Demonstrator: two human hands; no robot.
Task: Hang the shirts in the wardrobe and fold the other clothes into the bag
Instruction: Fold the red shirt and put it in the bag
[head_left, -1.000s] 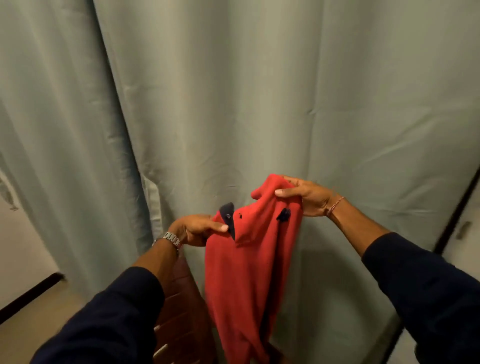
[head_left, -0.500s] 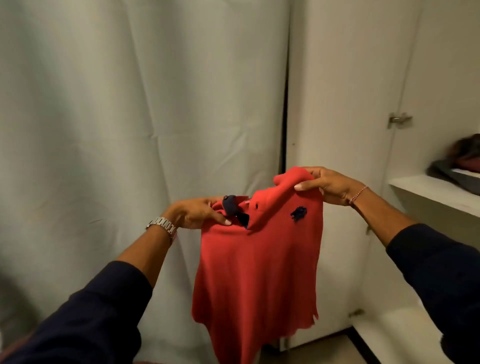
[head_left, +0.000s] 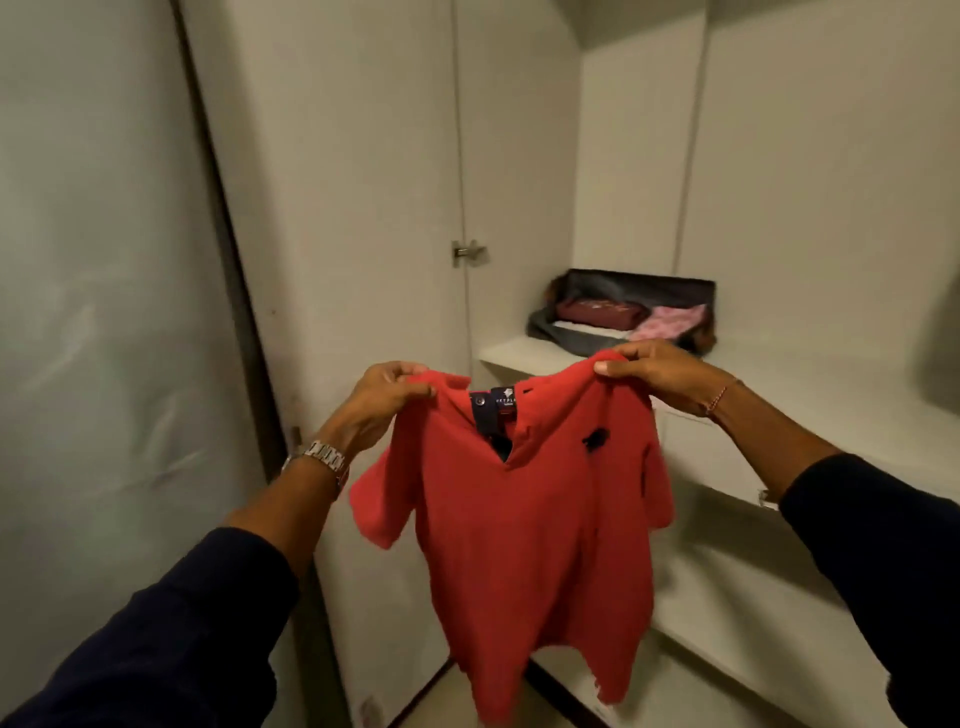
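Note:
A red polo shirt (head_left: 530, 525) with a dark collar lining hangs spread out in front of me. My left hand (head_left: 382, 400) pinches its left shoulder and my right hand (head_left: 652, 376) pinches its right shoulder, holding it up by the top. Behind it, an open dark bag (head_left: 597, 340) lies on a white shelf (head_left: 810, 395), with a maroon item and a pink patterned cloth inside. A closed white wardrobe door (head_left: 363, 218) with a metal handle (head_left: 467, 252) stands to the left of the shelf.
A pale curtain (head_left: 98, 312) hangs at the left beside a dark frame strip. A lower white ledge (head_left: 737, 639) runs under the shelf at the right. The floor shows at the bottom centre.
My view has swung right from the curtain to the wardrobe and shelf. The shirt, bunched before, is now spread open between my two hands.

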